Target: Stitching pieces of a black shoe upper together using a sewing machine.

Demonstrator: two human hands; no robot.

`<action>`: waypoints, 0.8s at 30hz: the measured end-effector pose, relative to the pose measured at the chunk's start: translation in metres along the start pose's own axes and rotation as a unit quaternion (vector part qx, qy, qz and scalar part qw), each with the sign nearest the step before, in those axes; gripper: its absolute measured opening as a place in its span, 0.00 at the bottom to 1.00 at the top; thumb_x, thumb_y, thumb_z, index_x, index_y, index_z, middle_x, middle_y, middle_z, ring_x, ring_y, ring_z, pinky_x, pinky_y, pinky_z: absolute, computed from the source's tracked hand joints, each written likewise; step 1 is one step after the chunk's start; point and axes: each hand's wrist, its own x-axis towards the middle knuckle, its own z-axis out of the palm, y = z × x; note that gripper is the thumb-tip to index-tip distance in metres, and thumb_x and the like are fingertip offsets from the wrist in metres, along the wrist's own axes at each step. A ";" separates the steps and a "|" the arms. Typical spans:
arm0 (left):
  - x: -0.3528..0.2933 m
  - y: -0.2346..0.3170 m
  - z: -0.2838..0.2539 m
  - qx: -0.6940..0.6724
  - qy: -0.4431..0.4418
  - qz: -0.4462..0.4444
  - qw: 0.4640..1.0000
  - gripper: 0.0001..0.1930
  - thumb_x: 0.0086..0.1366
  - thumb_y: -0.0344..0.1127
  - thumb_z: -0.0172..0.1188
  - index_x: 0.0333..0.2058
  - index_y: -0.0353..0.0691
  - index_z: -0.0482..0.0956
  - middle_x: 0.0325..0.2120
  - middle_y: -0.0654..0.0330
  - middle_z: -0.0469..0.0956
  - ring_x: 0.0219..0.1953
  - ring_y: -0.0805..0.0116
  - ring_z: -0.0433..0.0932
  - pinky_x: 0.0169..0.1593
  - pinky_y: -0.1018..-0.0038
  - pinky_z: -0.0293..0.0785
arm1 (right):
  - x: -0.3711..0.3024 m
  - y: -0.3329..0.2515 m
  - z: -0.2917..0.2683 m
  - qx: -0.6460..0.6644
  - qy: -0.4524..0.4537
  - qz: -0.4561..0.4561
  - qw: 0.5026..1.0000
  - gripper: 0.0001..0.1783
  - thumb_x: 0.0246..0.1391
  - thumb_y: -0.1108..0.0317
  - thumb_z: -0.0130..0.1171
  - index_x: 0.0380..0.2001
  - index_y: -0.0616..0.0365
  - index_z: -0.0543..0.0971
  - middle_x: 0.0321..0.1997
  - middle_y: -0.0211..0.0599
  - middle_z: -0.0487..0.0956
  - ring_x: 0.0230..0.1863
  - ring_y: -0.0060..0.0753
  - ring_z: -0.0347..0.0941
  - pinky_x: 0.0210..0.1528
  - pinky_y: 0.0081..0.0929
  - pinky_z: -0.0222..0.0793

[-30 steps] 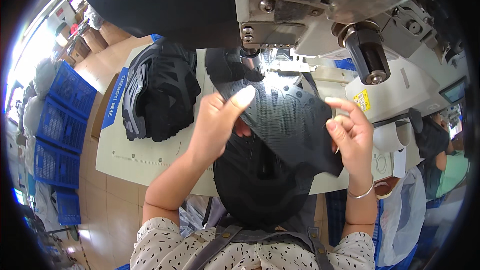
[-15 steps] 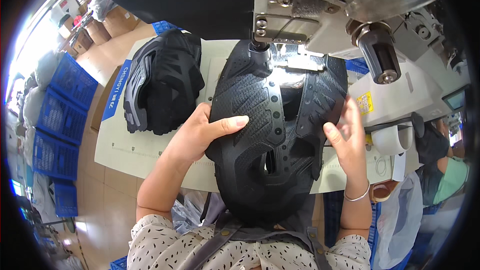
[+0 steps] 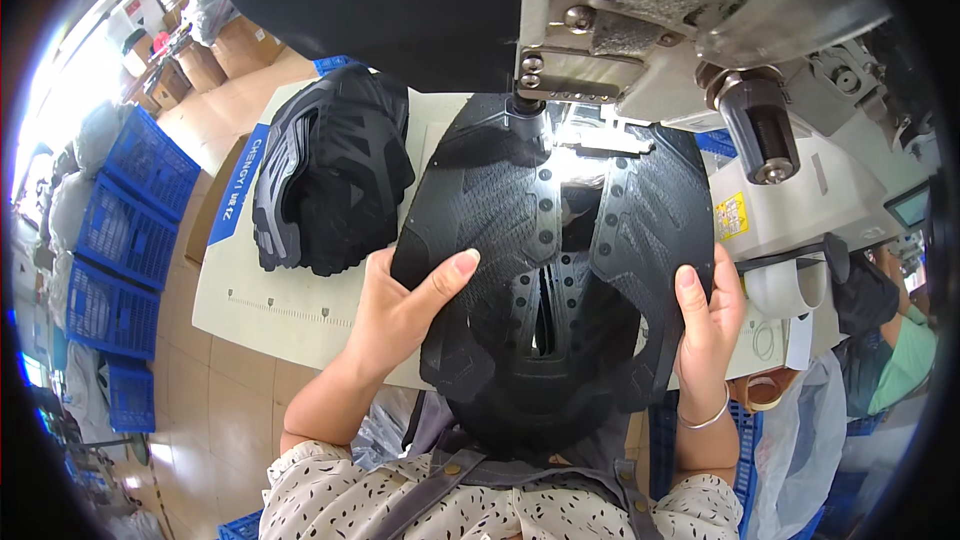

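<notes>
A black shoe upper [image 3: 480,215] with rows of eyelet holes lies spread under the head of a sewing machine [image 3: 650,90]. Its far end is beneath the bright metal foot [image 3: 610,140], and the near end hangs over the table edge towards me. My left hand [image 3: 395,310] grips the upper's left side, thumb on top and fingers hidden below. On the opposite side my right hand [image 3: 708,325] holds the right edge between thumb and fingers. Left of the machine rests a pile of black and grey shoe uppers [image 3: 345,170].
The pale table [image 3: 265,290] carries a ruled scale along its near edge. Blue crates [image 3: 120,240] are stacked on the floor at left, with cardboard boxes [image 3: 240,45] beyond. At right a brown shoe [image 3: 762,390] sits near a clear plastic bag [image 3: 800,440].
My right hand has closed on the upper's right edge, where it was looser before. The upper's near flaps have spread apart, and my left hand has shifted slightly down and left.
</notes>
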 end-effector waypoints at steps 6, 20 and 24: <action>0.020 0.004 -0.004 0.010 -0.017 -0.006 1.000 0.11 0.58 0.34 0.60 0.33 0.30 0.76 0.28 0.66 0.76 0.30 0.82 0.71 0.36 0.83 0.68 | 0.020 0.000 0.008 0.045 0.010 0.000 0.999 0.16 0.56 0.72 0.49 0.48 0.66 0.68 0.43 0.32 0.74 0.42 0.18 0.68 0.47 0.16 0.63; 0.062 -0.003 -0.016 0.102 0.063 -0.021 0.993 0.45 0.51 0.47 0.67 0.44 0.08 0.51 0.26 0.58 0.74 0.29 0.78 0.71 0.38 0.85 0.69 | 0.055 0.013 0.011 0.061 0.001 -0.004 0.998 0.16 0.56 0.73 0.48 0.48 0.66 0.69 0.42 0.33 0.75 0.40 0.19 0.71 0.45 0.16 0.66; 0.064 -0.007 -0.015 0.057 0.052 -0.024 0.997 0.39 0.54 0.44 0.64 0.43 0.09 0.54 0.28 0.57 0.75 0.30 0.79 0.71 0.43 0.85 0.66 | 0.063 0.017 0.011 0.067 0.005 0.004 0.998 0.15 0.56 0.72 0.49 0.46 0.66 0.70 0.40 0.33 0.75 0.38 0.19 0.70 0.43 0.17 0.67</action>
